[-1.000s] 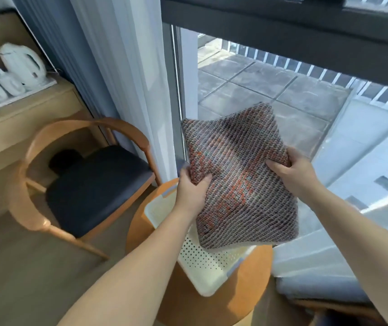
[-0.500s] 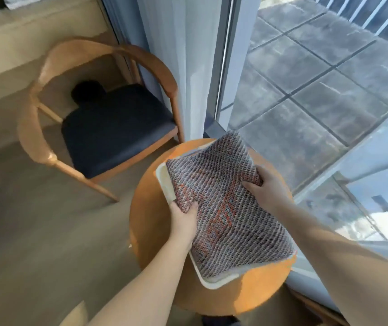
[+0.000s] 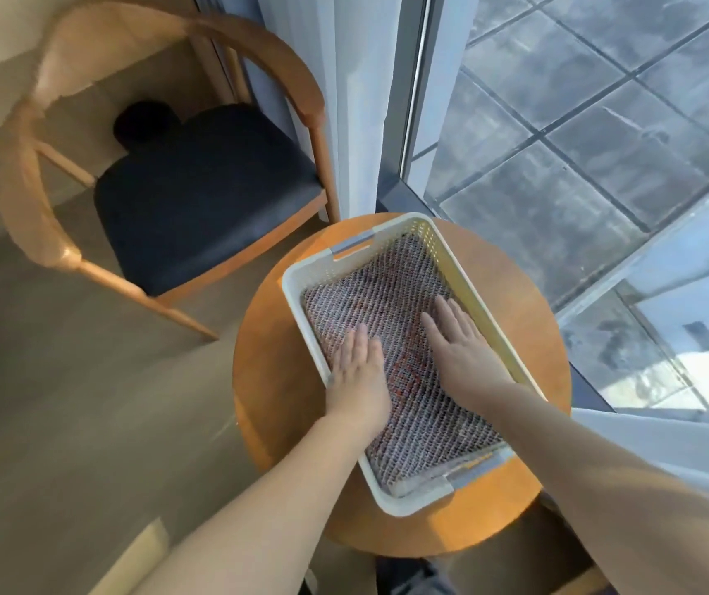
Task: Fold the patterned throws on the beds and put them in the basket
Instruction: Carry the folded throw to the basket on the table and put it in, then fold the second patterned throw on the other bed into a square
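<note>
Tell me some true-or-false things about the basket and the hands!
1. The basket stands on the round table. True.
2. The basket is empty. False: a throw lies in it.
3. The right hand lies flat on the throw. True.
4. The left hand grips the basket's rim. False: it lies flat on the throw too.
</note>
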Demonstrator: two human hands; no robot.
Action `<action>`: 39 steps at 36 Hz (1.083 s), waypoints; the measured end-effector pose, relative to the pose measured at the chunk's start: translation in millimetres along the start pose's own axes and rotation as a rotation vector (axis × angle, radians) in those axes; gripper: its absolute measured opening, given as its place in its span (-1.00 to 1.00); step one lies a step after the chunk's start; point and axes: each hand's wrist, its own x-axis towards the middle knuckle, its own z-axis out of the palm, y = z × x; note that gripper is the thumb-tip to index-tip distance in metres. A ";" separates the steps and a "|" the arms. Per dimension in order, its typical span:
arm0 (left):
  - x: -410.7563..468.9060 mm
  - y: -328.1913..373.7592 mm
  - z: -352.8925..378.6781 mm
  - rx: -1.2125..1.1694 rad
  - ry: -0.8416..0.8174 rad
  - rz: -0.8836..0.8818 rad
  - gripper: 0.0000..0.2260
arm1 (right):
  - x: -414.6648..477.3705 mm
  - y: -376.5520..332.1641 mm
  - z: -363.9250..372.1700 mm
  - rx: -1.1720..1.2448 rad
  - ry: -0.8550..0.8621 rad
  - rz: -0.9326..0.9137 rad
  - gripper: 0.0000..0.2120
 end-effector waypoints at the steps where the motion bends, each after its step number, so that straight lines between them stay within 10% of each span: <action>1: 1.1 -0.9 4.0 0.084 -0.048 0.023 -0.38 | -5.3 0.8 7.7 -0.036 -0.033 -0.022 -0.39; 11: 8.7 -0.6 32.9 0.362 -0.281 0.078 -0.39 | -14.4 16.3 58.2 -0.197 -0.362 0.050 -0.28; 24: -6.2 8.9 43.6 0.699 -0.411 0.235 0.17 | -30.6 19.7 31.6 -0.278 -0.570 0.104 -0.38; 39: -73.8 -59.8 -106.1 0.262 0.097 0.233 -0.31 | -19.3 -82.1 -115.3 -0.123 -0.132 0.037 -0.55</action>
